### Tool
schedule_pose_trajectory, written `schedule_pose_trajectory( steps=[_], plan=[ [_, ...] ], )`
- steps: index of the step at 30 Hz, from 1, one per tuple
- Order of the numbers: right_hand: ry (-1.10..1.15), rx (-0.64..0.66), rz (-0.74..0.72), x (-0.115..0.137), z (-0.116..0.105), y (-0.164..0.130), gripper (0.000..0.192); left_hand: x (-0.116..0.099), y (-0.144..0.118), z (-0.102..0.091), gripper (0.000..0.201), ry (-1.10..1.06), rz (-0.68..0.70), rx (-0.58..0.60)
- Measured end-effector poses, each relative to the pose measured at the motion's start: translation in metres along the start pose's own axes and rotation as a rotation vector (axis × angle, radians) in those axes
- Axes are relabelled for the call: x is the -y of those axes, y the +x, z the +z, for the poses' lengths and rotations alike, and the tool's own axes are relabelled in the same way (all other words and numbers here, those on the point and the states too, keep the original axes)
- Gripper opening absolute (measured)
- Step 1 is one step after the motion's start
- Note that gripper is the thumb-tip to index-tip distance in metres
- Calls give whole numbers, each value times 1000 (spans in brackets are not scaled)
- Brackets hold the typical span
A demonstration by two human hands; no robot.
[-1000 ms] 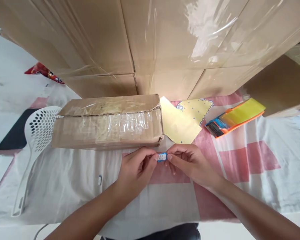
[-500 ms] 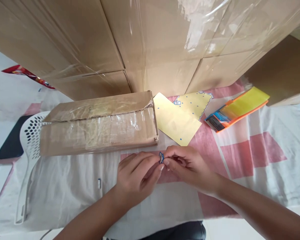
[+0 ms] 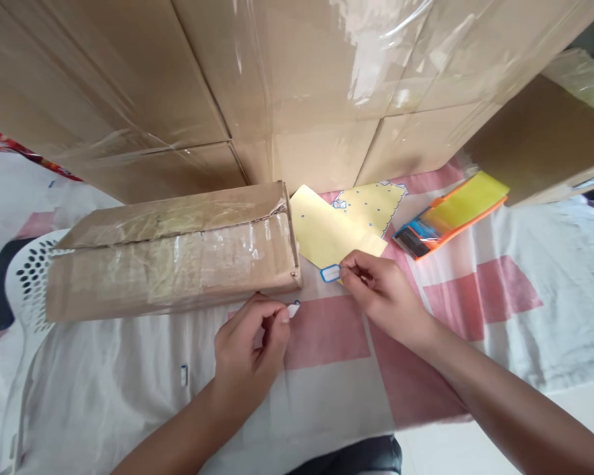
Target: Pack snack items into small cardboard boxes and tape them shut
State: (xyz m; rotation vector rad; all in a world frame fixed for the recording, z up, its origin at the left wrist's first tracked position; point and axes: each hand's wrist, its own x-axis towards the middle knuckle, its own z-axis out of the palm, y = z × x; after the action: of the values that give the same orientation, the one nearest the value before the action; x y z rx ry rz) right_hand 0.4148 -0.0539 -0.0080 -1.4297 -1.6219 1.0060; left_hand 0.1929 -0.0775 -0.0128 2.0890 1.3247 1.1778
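On the pink-checked cloth (image 3: 480, 297) before stacked cartons (image 3: 297, 86), the right hand (image 3: 383, 293) pinches a blue-edged sticker (image 3: 330, 273) by one end near the box (image 3: 171, 254) corner, the left hand (image 3: 250, 343) pinches its backing scrap (image 3: 294, 309); best kept flat, fingertips off the glue.

Surface: a cloth (image 3: 480, 300) of pink and white checks, covering the whole work area.
Landmark: a taped cardboard box (image 3: 171, 254) lying lengthwise on the cloth.
Behind the box: a wall of large wrapped cartons (image 3: 287, 86).
Right of the box: a yellow sheet (image 3: 321, 231) just beside its end; farther right, an orange-edged yellow packet (image 3: 450, 214).
Left of the box: a white slotted scoop (image 3: 22, 297), partly under it.
In front of the box: a small white tag (image 3: 183, 375).
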Motion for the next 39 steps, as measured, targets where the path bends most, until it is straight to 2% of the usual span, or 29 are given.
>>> schedule_pose_trajectory(
  steps=[3, 8, 11, 12, 13, 14, 16, 17, 18, 19, 21, 23, 25, 27, 29, 31, 34, 36, 39],
  plan=[
    [-244, -86, 39, -12, -11, 14, 20, 0, 0, 0, 11, 0, 40, 2],
    [-606, -98, 93, -24, -7, 24, 28, 2, -2, 2, 11, -19, 72, 23],
    [-779, -177, 143, -29, -3, 26, 12, 3, -3, 2, 10, -13, 78, 16],
    [-808, -224, 144, -31, -3, 26, 16, 3, -3, 1, 10, -9, 85, 13],
    [-815, -272, 131, -32, -3, 26, 27, 3, -3, 1, 10, 2, 97, 10],
    [-800, -313, 104, -32, -5, 25, 35, 3, -2, 0, 10, 19, 115, 4],
    [-697, -336, -6, -29, -8, 23, 26, 3, -1, -1, 10, 62, 170, -20],
    [-609, -311, -71, -25, -9, 21, 16, 3, -1, -3, 9, 86, 204, -33],
    [-501, -256, -124, -19, -10, 17, 14, 3, 0, -4, 9, 112, 247, -47],
    [-374, -172, -152, -13, -9, 13, 24, 3, 0, -5, 10, 141, 299, -65],
    [-86, 55, -106, 2, -3, 4, 42, 3, 1, -7, 13, 208, 421, -89],
    [185, 265, 27, 15, 7, -7, 50, 3, 2, -8, 15, 278, 547, -86],
    [372, 374, 142, 23, 17, -15, 51, 2, 3, -7, 16, 327, 633, -54],
    [464, 388, 188, 26, 24, -20, 50, 2, 4, -6, 14, 341, 670, -22],
    [481, 349, 171, 25, 25, -21, 48, 2, 4, -4, 11, 304, 648, 4],
    [413, 309, 105, 22, 22, -20, 42, 4, 3, -3, 13, 241, 566, 4],
    [153, 298, -115, 19, 17, -19, 24, 6, 3, -2, 21, 151, 422, -14],
    [-10, 310, -276, 18, 17, -21, 18, 5, 3, -2, 15, 109, 385, 11],
    [-81, 235, -351, 17, 22, -24, 16, 2, 3, -2, 12, 69, 378, 30]
  ],
)
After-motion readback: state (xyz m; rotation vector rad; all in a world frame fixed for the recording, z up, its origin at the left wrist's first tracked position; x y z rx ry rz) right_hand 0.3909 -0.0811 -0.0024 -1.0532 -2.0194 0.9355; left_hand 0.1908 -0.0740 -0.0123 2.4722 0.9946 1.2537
